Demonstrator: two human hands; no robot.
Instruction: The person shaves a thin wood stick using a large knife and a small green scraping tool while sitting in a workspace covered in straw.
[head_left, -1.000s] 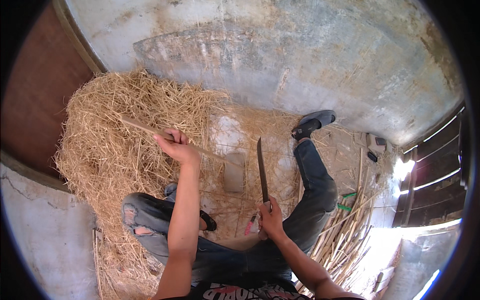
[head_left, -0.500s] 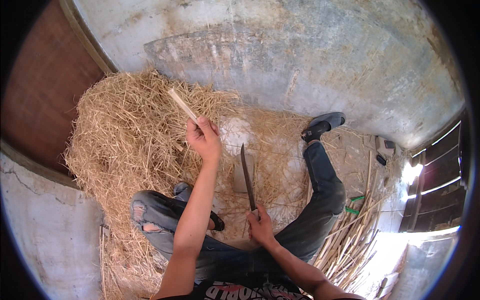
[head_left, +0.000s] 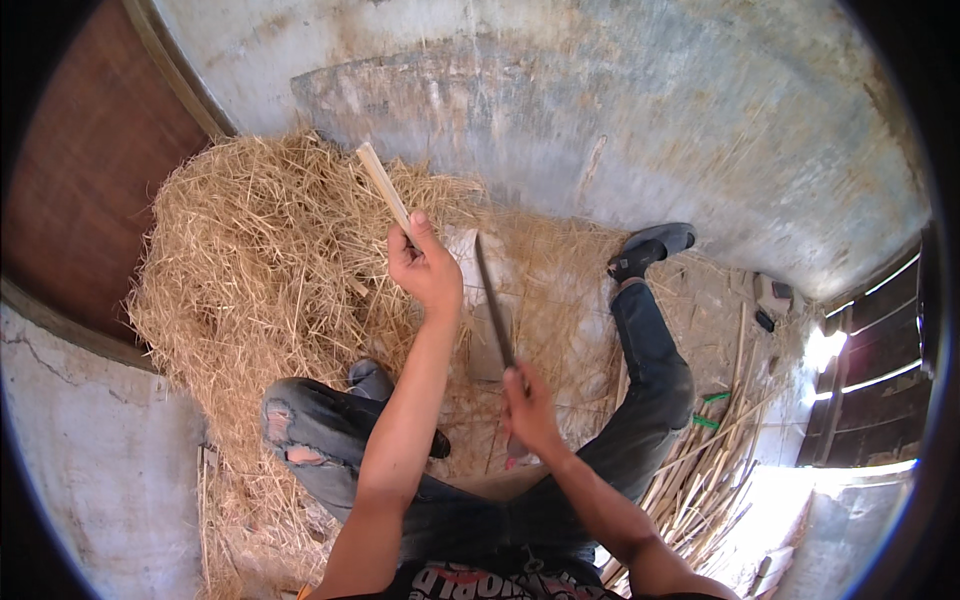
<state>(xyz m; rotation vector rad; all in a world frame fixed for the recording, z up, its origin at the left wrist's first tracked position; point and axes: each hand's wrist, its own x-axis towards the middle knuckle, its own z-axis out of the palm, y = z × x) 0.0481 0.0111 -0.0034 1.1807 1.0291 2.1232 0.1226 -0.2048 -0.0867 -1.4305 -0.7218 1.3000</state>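
Note:
My left hand [head_left: 428,264] is closed round the lower end of a pale, split wooden strip [head_left: 383,186], which slants up and left from my fist. In my right hand [head_left: 531,410] is the handle of a long knife [head_left: 493,307]; its dark, narrow blade points away from me, slightly left. The blade stands to the right of my left hand, apart from the strip. Part of the knife's handle is hidden by my fingers, with its end showing below them.
A large straw heap [head_left: 250,240] fills the left side. Long thin sticks [head_left: 700,470] lie at the right, near green ties [head_left: 706,422]. My bent legs [head_left: 650,370] frame the straw-strewn floor, where a flat block [head_left: 487,355] lies. A bare wall [head_left: 600,110] rises at the back.
My left hand and the strip have moved up and to the right. My right hand has lifted the knife farther from my body, and its blade is slightly blurred.

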